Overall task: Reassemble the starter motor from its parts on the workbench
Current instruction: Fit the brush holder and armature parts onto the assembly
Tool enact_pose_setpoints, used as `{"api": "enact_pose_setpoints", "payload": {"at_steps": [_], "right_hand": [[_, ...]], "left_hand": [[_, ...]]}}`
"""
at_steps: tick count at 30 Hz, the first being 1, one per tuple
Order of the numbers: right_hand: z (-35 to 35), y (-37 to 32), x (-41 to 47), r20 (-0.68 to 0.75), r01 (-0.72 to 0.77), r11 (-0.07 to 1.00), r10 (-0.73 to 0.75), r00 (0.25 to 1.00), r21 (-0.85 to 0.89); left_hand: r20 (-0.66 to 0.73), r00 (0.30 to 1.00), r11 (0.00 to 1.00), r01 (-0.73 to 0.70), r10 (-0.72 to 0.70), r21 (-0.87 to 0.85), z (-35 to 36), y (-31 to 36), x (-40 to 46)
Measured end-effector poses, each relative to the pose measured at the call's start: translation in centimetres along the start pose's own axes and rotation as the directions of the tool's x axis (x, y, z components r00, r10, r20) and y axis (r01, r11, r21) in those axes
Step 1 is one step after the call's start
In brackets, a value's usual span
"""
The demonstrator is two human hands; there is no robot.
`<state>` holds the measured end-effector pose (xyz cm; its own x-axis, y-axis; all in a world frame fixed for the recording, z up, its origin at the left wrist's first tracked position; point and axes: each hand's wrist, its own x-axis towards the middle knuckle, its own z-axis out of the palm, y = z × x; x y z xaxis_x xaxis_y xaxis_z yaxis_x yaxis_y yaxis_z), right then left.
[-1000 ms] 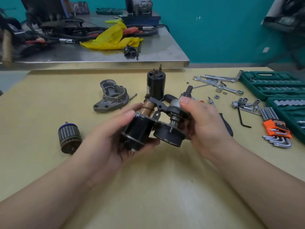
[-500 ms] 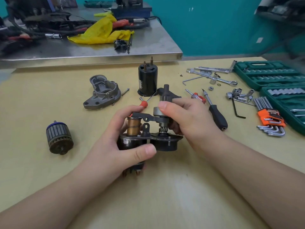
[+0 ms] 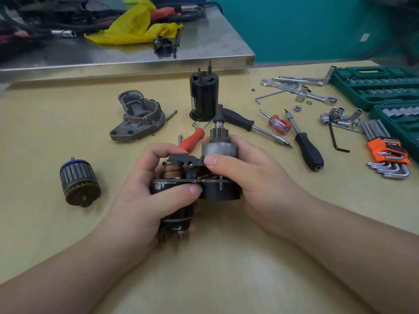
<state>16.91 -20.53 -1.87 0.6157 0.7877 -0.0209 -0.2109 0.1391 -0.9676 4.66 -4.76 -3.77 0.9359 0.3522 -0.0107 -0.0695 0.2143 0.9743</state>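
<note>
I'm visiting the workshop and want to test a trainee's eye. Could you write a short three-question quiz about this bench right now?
1. True or false: the grey cast housing lies on the bench, untouched.
2. Which loose part lies farthest to the person's left? A) black cylindrical case B) armature C) orange hex key set
3. Fill in: the right hand grips the grey ____ atop the assembly, which the left hand steadies.

Key: 1 true; 2 B; 3 pinion drive.
</note>
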Motion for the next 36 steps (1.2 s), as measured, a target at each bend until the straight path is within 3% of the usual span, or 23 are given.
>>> {"api": "enact_pose_setpoints", "payload": {"at_steps": [19,36], "right_hand": [[0.52,0.46,0.48,0.010,0.041,0.999,-0.041,0.999,0.028],[0.49,0.37,0.68,0.030,0.020,1.000,-0.020,0.999,0.002]], "left_hand": [[-0.089,0.994,0.994,-0.057,0.065,0.090,0.79,-0.33,-0.25],[-0.080,0.996,0.997,-0.034,0.040,0.075,0.81,-0.09,-0.39]]}}
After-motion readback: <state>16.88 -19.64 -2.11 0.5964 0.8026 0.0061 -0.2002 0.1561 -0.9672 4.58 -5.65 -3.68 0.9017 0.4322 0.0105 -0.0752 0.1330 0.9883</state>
